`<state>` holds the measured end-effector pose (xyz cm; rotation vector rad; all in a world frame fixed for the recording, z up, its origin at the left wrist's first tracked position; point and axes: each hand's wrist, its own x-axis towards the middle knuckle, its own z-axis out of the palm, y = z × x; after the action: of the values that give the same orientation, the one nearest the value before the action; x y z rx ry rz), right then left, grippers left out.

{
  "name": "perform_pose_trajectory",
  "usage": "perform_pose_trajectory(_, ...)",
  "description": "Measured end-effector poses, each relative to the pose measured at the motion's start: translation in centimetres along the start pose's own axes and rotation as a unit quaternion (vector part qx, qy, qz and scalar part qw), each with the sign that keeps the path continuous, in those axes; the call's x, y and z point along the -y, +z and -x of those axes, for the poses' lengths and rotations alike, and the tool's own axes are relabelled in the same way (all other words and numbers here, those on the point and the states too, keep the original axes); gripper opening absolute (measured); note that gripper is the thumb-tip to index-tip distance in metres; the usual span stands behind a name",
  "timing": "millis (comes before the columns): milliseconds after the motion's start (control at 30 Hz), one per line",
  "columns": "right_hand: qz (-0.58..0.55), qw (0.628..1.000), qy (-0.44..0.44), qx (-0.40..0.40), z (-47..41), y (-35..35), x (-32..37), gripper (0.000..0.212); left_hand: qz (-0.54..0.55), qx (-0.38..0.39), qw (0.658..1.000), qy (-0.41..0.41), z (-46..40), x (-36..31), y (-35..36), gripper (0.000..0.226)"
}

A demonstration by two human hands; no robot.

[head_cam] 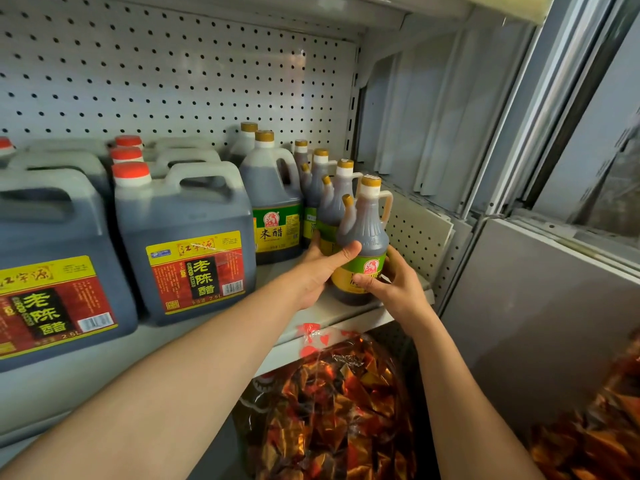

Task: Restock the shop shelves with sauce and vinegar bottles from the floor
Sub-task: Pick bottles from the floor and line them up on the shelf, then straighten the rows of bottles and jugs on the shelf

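A small dark vinegar bottle (363, 233) with a gold cap, a side spout and a green-yellow label stands at the front right of the white shelf (214, 337). My left hand (320, 268) grips its left side, thumb across the body. My right hand (391, 284) holds its right side, thumb on the label. Behind it stands a row of like bottles (332, 195). To their left are taller handled rice vinegar bottles (273, 199) with green labels.
Big 2.5 L jugs of aged vinegar (194, 240) with red caps fill the shelf's left half. A pegboard back panel (173, 81) closes the rear. Below the shelf edge lie clear bags of red-gold wrapped sweets (332, 410). Grey panels (540, 306) stand at right.
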<state>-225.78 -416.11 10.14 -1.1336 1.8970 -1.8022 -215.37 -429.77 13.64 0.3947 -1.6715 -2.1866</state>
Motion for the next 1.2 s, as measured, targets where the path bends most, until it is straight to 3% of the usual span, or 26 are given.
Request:
perform_pose_trajectory(233, 0.001, 1.0, 0.007, 0.003, -0.8, -0.3, -0.1, 0.083, 0.005, -0.032, 0.999, 0.004, -0.7, 0.2, 0.5, 0.123)
perform_pose_trajectory(467, -0.019, 0.999, 0.022, 0.022, -1.1, -0.6, -0.4, 0.084, -0.006, -0.031, 0.999, -0.001, -1.0, -0.1, 0.3, 0.083)
perform_pose_trajectory(833, 0.02, 0.998, 0.042, 0.037, -1.0, -0.6, 0.4, 0.082, -0.02, -0.064, 0.997, -0.022, 0.4, -1.0, 1.4, 0.08)
perform_pose_trajectory(900, 0.029, 0.999, 0.03, 0.007, -0.4, -0.3, 1.0, 0.087, -0.058, -0.094, 0.994, -0.021, 1.1, -1.4, 1.5, 0.088)
perform_pose_trajectory(967, 0.01, 0.997, 0.005, -0.073, 0.4, 0.1, 2.5, 0.093, -0.107, -0.132, 0.985, 0.002, 2.4, -2.2, 1.2, 0.099)
perform_pose_trajectory(1067, -0.022, 0.98, -0.069, -0.183, 1.5, 0.9, 6.2, 0.08, -0.177, -0.157, 0.969, 0.073, 4.4, -4.3, -0.1, 0.114)
perform_pose_trajectory(1133, -0.019, 0.972, -0.126, -0.2, 1.6, 1.8, 8.9, 0.071, -0.194, -0.17, 0.958, 0.122, 6.4, -6.6, -0.9, 0.09)
perform_pose_trajectory(1200, -0.027, 0.967, -0.163, -0.192, 1.5, 3.1, 11.2, 0.058, -0.245, -0.214, 0.927, 0.186, 7.9, -8.7, -2.6, 0.067)
